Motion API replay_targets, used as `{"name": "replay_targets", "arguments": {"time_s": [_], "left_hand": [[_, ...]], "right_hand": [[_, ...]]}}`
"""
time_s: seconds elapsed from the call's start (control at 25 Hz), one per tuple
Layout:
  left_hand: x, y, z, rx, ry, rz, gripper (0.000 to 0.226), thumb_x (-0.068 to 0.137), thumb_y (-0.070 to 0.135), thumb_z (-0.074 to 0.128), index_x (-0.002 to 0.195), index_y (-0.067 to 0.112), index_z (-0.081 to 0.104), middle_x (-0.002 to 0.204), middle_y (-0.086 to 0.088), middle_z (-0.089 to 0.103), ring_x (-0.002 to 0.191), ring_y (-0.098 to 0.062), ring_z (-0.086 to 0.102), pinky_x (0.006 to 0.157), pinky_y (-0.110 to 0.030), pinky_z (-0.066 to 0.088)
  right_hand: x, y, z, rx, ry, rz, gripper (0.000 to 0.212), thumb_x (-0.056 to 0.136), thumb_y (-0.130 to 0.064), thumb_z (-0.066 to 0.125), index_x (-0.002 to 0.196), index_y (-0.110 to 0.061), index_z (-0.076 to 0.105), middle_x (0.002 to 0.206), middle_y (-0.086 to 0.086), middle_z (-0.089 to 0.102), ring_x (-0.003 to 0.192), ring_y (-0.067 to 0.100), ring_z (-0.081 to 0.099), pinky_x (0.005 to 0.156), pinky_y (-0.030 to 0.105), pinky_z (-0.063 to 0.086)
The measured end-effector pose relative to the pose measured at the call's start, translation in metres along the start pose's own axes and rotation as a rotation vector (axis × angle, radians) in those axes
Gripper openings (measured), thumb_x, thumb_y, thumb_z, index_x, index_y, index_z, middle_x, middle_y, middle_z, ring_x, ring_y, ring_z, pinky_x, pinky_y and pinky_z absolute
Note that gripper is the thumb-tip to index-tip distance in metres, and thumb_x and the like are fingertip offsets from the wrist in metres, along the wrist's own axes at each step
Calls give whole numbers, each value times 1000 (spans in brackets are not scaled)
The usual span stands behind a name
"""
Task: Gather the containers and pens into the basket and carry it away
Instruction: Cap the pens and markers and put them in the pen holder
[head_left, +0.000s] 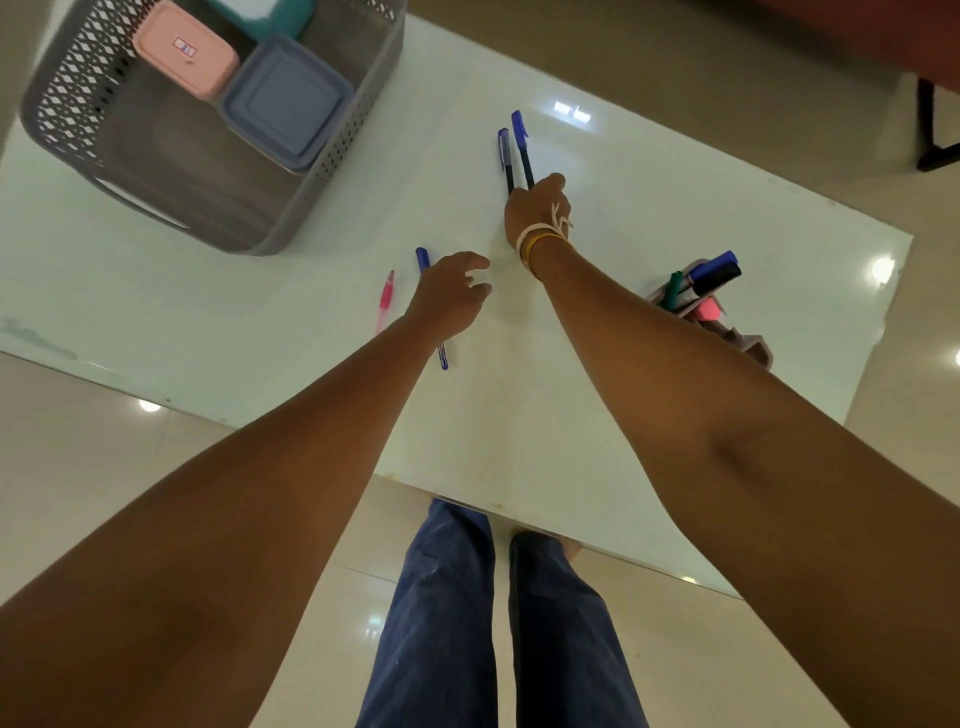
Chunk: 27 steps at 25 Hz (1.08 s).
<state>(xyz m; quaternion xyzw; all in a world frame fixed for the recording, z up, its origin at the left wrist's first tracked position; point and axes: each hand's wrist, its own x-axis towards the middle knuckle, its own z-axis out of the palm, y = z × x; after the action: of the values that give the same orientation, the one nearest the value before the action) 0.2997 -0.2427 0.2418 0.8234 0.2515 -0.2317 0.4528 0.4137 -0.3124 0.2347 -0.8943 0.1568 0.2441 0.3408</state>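
Note:
A grey perforated basket (332, 171) stands at the table's far left and holds a pink container (184, 49), a lilac-blue container (288, 104) and a teal container (265, 13). My right hand (537, 208) is closed on the near ends of two blue-capped pens (514, 150) that point away from me. My left hand (452, 296) hovers with fingers apart over a blue pen (422, 258) lying on the table; the hand hides the pen's middle. A pink pen (386, 300) lies just to the left of it.
The white glossy table (675, 171) has its near edge above my legs. A pink pen holder (748, 343) with several markers (714, 273) lies tipped under my right forearm. A dark chair leg (930, 140) stands on the tiled floor at the far right.

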Motion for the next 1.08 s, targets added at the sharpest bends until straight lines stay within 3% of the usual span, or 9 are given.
{"name": "replay_targets", "arguments": {"time_s": [0.16, 0.24, 0.36, 0.48, 0.68, 0.8, 0.88, 0.96, 1.08], "left_hand": [[0, -1, -2, 0, 38, 17, 36, 97, 19, 52, 133, 13, 55, 142, -2, 53, 125, -17, 55, 99, -17, 38], [0, -2, -4, -113, 111, -14, 34, 96, 17, 54, 129, 10, 59, 135, -4, 58, 123, -17, 57, 97, -13, 35], [-2, 4, -9, -479, 187, -152, 33, 94, 20, 57, 124, 7, 63, 124, -9, 66, 114, -22, 63, 102, -33, 49], [-13, 21, -8, -832, 76, -277, 33, 92, 24, 63, 120, 7, 64, 112, -10, 70, 105, -24, 68, 95, -39, 54], [-39, 37, 13, -869, -11, -189, 26, 95, 14, 57, 119, 6, 65, 104, -7, 71, 93, -20, 70, 77, -30, 60], [-60, 41, 27, -849, -74, -122, 20, 97, 15, 55, 112, 10, 67, 97, -4, 72, 84, -18, 72, 84, -33, 58], [-73, 47, 39, -780, -167, -59, 19, 96, 17, 57, 111, 10, 66, 96, -7, 72, 88, -23, 73, 87, -36, 57], [-85, 57, 51, -702, -299, 4, 22, 96, 15, 57, 115, 6, 64, 96, -9, 69, 89, -26, 72, 85, -31, 58], [-100, 78, 71, -663, -400, 71, 19, 96, 12, 57, 113, 7, 65, 92, -9, 68, 86, -25, 71, 86, -30, 58]], "right_hand": [[-4, 6, 4, -95, -9, -37, 30, 98, -20, 46, 123, -4, 47, 126, 14, 56, 113, 28, 59, 91, 32, 48], [-10, 13, 1, -66, -25, -15, 28, 97, -19, 46, 119, -4, 53, 122, 15, 60, 108, 29, 61, 87, 32, 49], [-31, 32, -3, 98, -84, 6, 26, 92, -28, 53, 103, -8, 65, 98, 9, 69, 89, 27, 65, 79, 35, 54], [-64, 57, -9, 135, -261, -94, 19, 91, -29, 55, 84, -14, 64, 69, 1, 59, 68, 21, 58, 71, 38, 54], [-95, 77, -45, 7, -358, -244, 24, 91, -23, 55, 67, -20, 54, 62, -3, 49, 63, 21, 49, 67, 37, 45], [-106, 90, -82, -10, -163, -273, 11, 86, -25, 64, 90, -15, 65, 81, -3, 58, 77, 15, 56, 72, 27, 49], [-113, 99, -109, 216, -171, -245, 29, 88, -22, 66, 113, -9, 61, 99, 1, 64, 84, 9, 61, 77, 17, 51], [-116, 109, -130, 334, -280, -241, 30, 91, -13, 64, 118, 0, 59, 110, 12, 68, 90, 13, 65, 88, 25, 55], [-121, 130, -161, 357, -250, -295, 24, 90, -5, 62, 111, 6, 64, 100, 15, 70, 92, 23, 68, 95, 41, 55]]}}
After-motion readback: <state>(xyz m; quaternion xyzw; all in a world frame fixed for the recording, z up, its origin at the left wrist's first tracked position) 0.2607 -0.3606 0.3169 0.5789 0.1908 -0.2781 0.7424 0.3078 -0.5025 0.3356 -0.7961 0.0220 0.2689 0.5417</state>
